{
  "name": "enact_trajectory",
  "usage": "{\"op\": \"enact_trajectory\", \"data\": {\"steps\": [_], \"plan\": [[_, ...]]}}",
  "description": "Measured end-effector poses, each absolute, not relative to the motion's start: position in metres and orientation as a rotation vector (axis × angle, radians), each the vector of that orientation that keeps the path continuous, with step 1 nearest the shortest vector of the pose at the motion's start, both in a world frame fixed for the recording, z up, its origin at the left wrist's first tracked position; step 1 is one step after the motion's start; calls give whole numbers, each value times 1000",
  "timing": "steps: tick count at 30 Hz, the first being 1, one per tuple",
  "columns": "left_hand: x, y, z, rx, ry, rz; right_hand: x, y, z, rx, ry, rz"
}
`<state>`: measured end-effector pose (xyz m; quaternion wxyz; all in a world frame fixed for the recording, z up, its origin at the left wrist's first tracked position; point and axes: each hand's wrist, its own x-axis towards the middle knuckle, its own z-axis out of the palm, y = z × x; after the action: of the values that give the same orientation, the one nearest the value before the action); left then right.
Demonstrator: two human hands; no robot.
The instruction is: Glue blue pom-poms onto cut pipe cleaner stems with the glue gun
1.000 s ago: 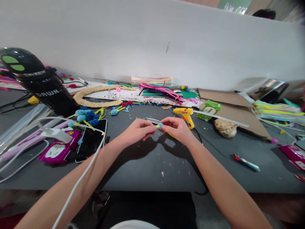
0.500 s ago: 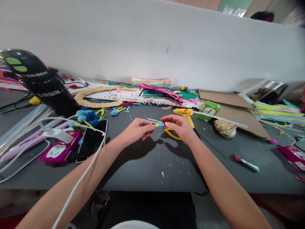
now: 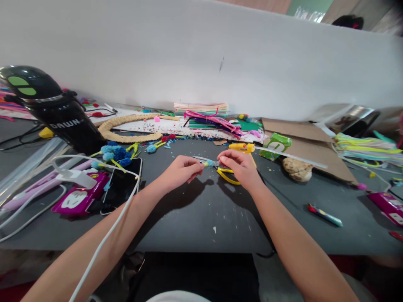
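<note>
Two bare hands (image 3: 181,171) (image 3: 239,167), one blue-tipped fuzzy stem (image 3: 208,163), one pair of scissors (image 3: 226,178), one yellow glue gun (image 3: 241,147), one lighter (image 3: 325,215), one smartphone (image 3: 120,182), one green packet (image 3: 277,145), one black bottle (image 3: 59,113), one beige horseshoe-shaped ring (image 3: 108,126) and two magenta power sockets (image 3: 80,197) (image 3: 385,206) are showing.

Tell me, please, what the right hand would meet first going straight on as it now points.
Probably the blue fuzzy piece in the left hand, though depth relative to the scissors is unclear.

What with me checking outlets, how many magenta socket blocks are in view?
2: one socket block left of the phone, under a white charger; another block at the right edge, partly cut off. Others may be hidden.
</note>
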<state>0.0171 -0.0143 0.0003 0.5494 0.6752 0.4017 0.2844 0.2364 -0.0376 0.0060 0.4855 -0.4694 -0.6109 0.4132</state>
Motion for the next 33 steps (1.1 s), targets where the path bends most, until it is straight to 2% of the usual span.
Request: {"op": "enact_trajectory", "data": {"steps": [11, 17, 23, 33], "plan": [[15, -8, -2, 1620, 1056, 733, 235, -37, 1, -1121, -1502, 1096], [15, -9, 4, 1585, 1077, 788, 234, -38, 4, -1037, -1214, 1305], [16, -10, 4, 1516, 972, 880, 237, -40, 12, -945, -1056, 1443], [20, -8, -5, 1242, 679, 869, 238, -46, 22, -759, -1165, 1649]]}}
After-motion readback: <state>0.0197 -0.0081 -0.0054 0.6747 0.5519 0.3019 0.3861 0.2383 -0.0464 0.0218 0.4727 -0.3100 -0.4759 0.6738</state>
